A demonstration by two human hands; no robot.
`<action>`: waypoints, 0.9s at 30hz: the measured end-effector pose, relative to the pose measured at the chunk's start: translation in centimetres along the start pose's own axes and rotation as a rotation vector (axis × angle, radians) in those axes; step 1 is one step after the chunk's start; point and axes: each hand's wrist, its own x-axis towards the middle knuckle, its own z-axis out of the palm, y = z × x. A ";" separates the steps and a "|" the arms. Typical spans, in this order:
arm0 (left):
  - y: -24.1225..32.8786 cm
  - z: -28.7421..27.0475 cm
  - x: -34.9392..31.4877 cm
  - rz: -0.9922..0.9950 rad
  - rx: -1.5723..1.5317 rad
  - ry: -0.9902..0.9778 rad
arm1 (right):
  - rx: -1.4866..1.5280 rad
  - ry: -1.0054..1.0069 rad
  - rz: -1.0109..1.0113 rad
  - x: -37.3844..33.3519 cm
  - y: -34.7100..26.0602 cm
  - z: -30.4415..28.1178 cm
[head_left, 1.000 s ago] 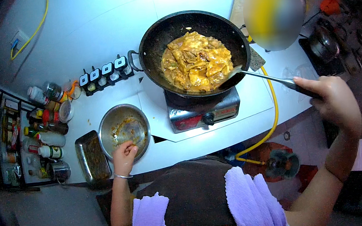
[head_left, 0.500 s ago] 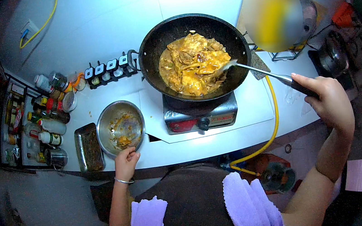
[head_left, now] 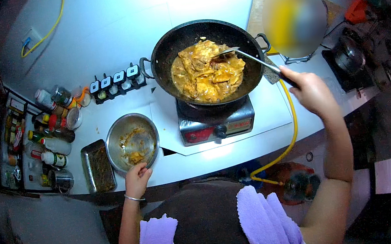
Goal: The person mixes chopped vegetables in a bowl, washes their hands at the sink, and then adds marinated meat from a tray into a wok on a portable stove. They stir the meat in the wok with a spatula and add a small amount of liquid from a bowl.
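Observation:
My right hand (head_left: 310,88) is wrapped around the dark handle of a metal wok spatula (head_left: 257,60). Its blade lies on the far part of the saucy, yellow-brown food (head_left: 206,73), which looks like pieces of meat. That food fills the middle of a black two-handled wok (head_left: 161,52) on a single-burner gas stove (head_left: 195,122). Left of the stove stands a steel bowl (head_left: 150,128), with sauce smears and a small clump of food inside. At the bowl's near rim my left hand (head_left: 137,179) is closed, its fingertips gripping the edge.
A rectangular metal tray (head_left: 97,164) sits beside the bowl. Further left are crowded bottles and jars (head_left: 55,145), with a black spice rack (head_left: 116,85) behind. From the stove's right, a yellow hose (head_left: 296,123) drops over the counter edge. A dark pot (head_left: 349,58) stands far right.
My right hand has moved left and a little farther away, carrying the spatula blade from the food's right side to its far part. My left hand stays at the bowl's rim.

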 end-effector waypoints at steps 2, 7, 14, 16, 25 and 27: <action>-0.4 -0.5 -0.3 0.061 0.021 0.008 | -0.012 -0.058 -0.023 -0.2 -0.4 1.9; -4.2 -2.0 -0.9 0.099 0.001 0.038 | -0.120 -0.071 0.030 -2.6 -3.0 0.4; -6.1 -2.6 0.3 0.023 -0.074 -0.034 | -0.072 -0.013 0.113 -0.4 -3.7 2.4; -6.2 -2.8 0.4 0.024 -0.119 -0.029 | -0.016 0.028 0.065 -0.2 -3.9 2.2; -6.7 -3.3 0.9 -0.019 -0.125 -0.103 | 0.563 -0.014 0.317 2.2 -2.4 2.4; -14.4 -2.2 2.1 0.299 0.240 0.091 | 0.670 -0.049 0.387 2.3 -2.4 2.6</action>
